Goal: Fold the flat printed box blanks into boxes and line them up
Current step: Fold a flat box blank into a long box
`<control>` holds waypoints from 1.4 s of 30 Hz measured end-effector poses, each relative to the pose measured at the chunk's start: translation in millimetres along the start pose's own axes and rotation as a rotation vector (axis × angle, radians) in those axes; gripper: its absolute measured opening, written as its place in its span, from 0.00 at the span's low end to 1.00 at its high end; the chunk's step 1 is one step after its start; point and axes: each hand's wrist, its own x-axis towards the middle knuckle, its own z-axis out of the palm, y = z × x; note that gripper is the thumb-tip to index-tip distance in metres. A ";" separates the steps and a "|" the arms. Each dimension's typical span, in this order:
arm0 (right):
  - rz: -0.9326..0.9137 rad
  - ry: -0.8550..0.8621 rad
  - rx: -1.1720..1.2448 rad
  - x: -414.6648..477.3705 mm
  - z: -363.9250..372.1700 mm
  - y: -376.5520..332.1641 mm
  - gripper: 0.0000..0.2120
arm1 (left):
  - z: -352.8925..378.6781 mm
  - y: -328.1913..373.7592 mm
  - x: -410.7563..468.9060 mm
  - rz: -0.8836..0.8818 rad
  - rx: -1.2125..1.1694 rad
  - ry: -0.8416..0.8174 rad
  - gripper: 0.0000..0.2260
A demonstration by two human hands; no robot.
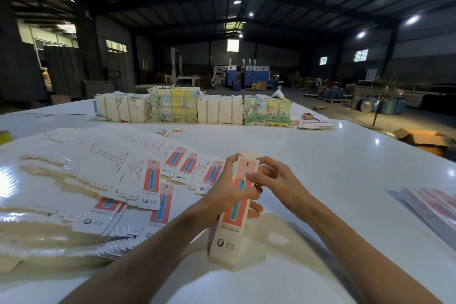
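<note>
The long, narrow box (232, 227) stands tilted between the two hands, its top leaning away from the person. Whether its lower end touches the glossy white bench (340, 163) cannot be told. The left hand (225, 196) wraps round the box's upper half from the left, fingers curled behind it and showing again at its right edge. The right hand (277, 181) pinches the box's upper right edge between thumb and fingertips. The box is smooth printed card, cream with a coral panel and a blue toothbrush picture.

Left of the box, flat blanks (138, 180) of the same print lie fanned in overlapping rows, some face up, some showing a white back. To the right of the box lies a smaller stack of flattened cards (435, 207). Beyond the box, at the bench's far side, four strapped bundles (195, 106) of card stand in a row, two plain, two with colourful pictures. Further right of the box, an open brown carton (423, 138) sits on the floor; its contents cannot be made out.
</note>
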 end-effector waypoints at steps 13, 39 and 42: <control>0.148 0.188 0.285 2.5 0.8 5.3 0.15 | -0.4 -1.9 -0.4 -0.102 0.071 -0.027 0.37; 0.161 0.139 0.235 -0.1 -8.1 -5.6 0.11 | -4.2 -6.7 -0.7 -0.111 0.099 -0.055 0.42; 0.188 0.154 0.263 1.5 -10.3 -4.8 0.09 | -3.9 -7.0 -0.1 -0.104 0.114 -0.063 0.45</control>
